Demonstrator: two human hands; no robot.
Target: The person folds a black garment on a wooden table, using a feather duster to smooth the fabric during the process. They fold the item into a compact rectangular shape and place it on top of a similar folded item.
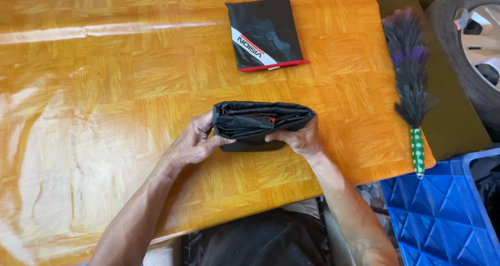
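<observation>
Gripping a folded black cover (260, 124) from both ends, the person's left hand (192, 143) and right hand (299, 140) close their fingers on its near edge, thumbs on top. The cover is a thin, crinkled, slightly glossy fabric, stacked in several layers into a flat oblong, with a sliver of red showing between the folds. It rests on the glossy table (104, 89), near its front edge; the tabletop has an orange wood-parquet pattern under a shiny, wrinkled film. Farther back lies a second folded black cover (265, 34), flat and rectangular, with a white and red stripe and a red hem. A feather duster (410, 73) with dark purple-tinged plumes and a green dotted handle lies along the table's right edge, beside a blue plastic crate (442, 214).
</observation>
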